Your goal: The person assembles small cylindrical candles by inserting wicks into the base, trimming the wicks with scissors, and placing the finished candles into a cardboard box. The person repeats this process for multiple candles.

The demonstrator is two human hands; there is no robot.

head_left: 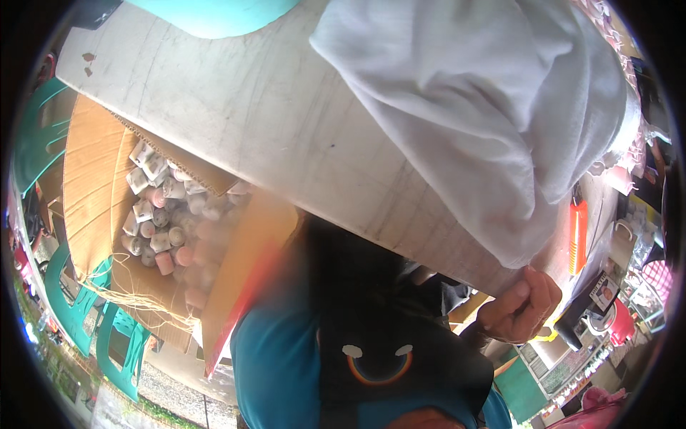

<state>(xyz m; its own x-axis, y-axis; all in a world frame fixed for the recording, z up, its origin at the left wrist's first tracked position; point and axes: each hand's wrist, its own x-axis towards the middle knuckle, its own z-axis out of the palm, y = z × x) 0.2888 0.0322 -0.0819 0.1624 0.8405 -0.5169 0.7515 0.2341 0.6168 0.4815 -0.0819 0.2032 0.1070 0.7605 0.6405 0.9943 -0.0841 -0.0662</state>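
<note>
Right hand (520, 309) at the near edge of the pale table (236, 107), fingers curled tight around the hanging hem of a white cloth (493, 114). Cloth draped over the table's right portion, spilling off that edge. Left hand out of view; finger state impossible to tell. Orange-handled tool (578, 236) just right of the cloth. Open cardboard box (93, 186) of small pink and white cups (161, 214) below the table, left.
</note>
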